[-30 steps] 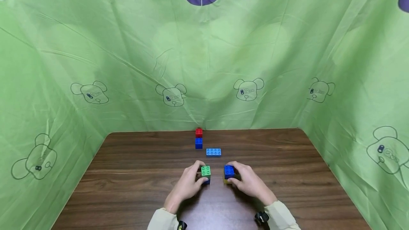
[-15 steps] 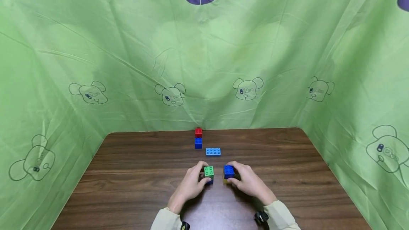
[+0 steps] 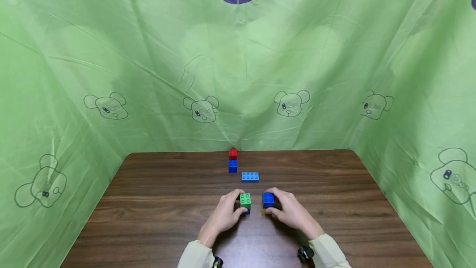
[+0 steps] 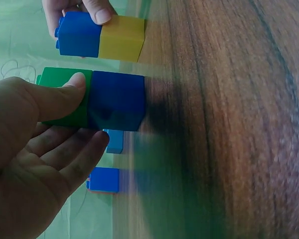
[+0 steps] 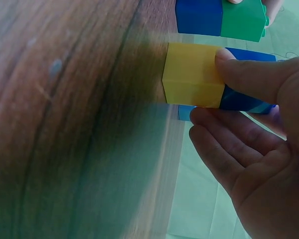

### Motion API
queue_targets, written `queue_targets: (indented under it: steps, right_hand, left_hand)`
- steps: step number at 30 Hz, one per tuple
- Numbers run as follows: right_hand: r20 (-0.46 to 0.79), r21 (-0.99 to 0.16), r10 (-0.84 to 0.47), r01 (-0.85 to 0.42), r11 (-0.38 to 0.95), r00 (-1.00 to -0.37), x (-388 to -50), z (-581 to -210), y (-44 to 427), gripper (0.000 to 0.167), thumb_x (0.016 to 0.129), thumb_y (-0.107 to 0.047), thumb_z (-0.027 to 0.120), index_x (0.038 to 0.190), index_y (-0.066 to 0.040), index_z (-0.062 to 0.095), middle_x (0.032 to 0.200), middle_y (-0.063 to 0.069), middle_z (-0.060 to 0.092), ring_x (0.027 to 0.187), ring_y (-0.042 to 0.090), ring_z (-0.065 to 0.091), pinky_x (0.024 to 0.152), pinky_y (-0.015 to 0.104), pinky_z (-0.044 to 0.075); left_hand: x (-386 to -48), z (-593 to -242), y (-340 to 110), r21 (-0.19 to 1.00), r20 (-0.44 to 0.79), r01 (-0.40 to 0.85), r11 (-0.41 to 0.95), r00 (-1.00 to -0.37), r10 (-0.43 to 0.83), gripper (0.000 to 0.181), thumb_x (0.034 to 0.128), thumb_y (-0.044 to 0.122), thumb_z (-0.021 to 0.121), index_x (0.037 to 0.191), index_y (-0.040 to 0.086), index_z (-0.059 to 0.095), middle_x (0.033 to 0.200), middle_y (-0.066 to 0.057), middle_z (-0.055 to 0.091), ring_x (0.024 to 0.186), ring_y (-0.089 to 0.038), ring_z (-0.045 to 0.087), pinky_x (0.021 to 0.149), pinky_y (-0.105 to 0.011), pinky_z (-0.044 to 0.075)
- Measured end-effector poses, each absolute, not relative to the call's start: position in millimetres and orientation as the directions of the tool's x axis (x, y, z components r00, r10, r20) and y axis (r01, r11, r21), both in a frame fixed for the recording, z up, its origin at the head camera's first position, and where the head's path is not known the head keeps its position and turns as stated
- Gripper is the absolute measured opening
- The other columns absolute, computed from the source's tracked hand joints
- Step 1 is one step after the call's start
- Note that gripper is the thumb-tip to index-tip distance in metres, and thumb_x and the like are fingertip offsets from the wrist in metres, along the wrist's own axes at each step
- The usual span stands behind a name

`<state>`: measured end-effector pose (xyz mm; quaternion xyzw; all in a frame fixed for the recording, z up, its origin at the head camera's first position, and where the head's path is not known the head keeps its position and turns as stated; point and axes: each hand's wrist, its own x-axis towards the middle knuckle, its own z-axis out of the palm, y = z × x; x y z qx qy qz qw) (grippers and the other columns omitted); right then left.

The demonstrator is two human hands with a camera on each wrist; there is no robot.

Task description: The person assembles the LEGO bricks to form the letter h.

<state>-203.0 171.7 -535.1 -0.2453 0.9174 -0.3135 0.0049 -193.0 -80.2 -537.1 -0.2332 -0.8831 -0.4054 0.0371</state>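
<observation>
Between thumb and fingers, my left hand (image 3: 224, 215) holds a stack of two bricks: a green brick (image 3: 245, 199) on top of a dark blue brick (image 4: 117, 101). Across a narrow gap, my right hand (image 3: 292, 213) grips another stack, a blue brick (image 3: 268, 199) above a yellow brick (image 5: 193, 74). Both stacks stand upright side by side, their studs facing up. In the left wrist view the thumb presses the side of the green brick. The right thumb lies near the seam between yellow and blue in the right wrist view.
Behind the hands a light blue eight-stud brick (image 3: 250, 177) lies on the wooden table (image 3: 167, 202). Farther back are a blue brick (image 3: 232, 166) and a red brick (image 3: 232, 154) near the far edge. A green cloth (image 3: 238, 73) encloses the back and sides.
My left hand has moved right with the green and dark blue stack, narrowing the gap to the other stack. The right hand has stayed in place with its stack.
</observation>
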Motion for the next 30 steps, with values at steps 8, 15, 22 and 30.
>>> queue_targets:
  steps: [8,15,22,30]
  right_hand:
    - [0.163,-0.565,-0.464,-0.468,0.680,-0.871,-203.7,-536.0,172.0,0.044,0.088,-0.014,0.080,0.126,-0.013,0.059,0.112,0.000,0.070,0.099,0.013,0.068,0.083,0.036,0.058]
    - [0.143,-0.567,-0.480,-0.469,0.677,-0.866,-204.9,-534.7,173.0,0.053,0.087,-0.019,0.081,0.133,-0.011,0.056,0.117,0.003,0.069,0.100,0.016,0.068,0.082,0.036,0.058]
    - [0.123,-0.594,-0.432,-0.415,0.689,-0.893,-211.4,-513.1,175.4,0.091,0.080,-0.058,0.080,0.152,-0.016,0.044,0.151,0.003,0.052,0.133,0.028,0.054,0.107,0.053,0.047]
    - [0.219,-0.541,-0.430,-0.476,0.693,-0.876,-252.6,-468.3,164.5,0.077,0.089,-0.066,0.065,0.150,-0.022,0.046,0.145,-0.001,0.056,0.130,0.024,0.057,0.104,0.050,0.049]
  left_hand:
    - [-192.2,-540.8,-78.4,0.622,0.318,0.493,0.608,-0.869,0.379,0.035,0.0837,0.004,0.081,0.113,0.004,0.062,0.100,-0.003,0.068,0.090,-0.015,0.064,0.080,-0.032,0.056]
    - [-192.3,-543.9,-77.5,0.599,0.318,0.491,0.632,-0.871,0.375,0.036,0.0839,0.006,0.081,0.114,0.005,0.061,0.102,-0.003,0.068,0.092,-0.016,0.065,0.083,-0.034,0.056]
    - [-191.7,-543.7,-77.1,0.596,0.337,0.508,0.621,-0.861,0.381,0.037,0.0828,0.005,0.082,0.113,0.003,0.061,0.101,-0.005,0.069,0.092,-0.019,0.066,0.082,-0.036,0.057]
    - [-191.8,-545.1,-75.8,0.588,0.344,0.518,0.621,-0.855,0.387,0.037,0.0826,0.003,0.081,0.113,0.002,0.061,0.101,-0.007,0.068,0.092,-0.018,0.066,0.082,-0.035,0.057]
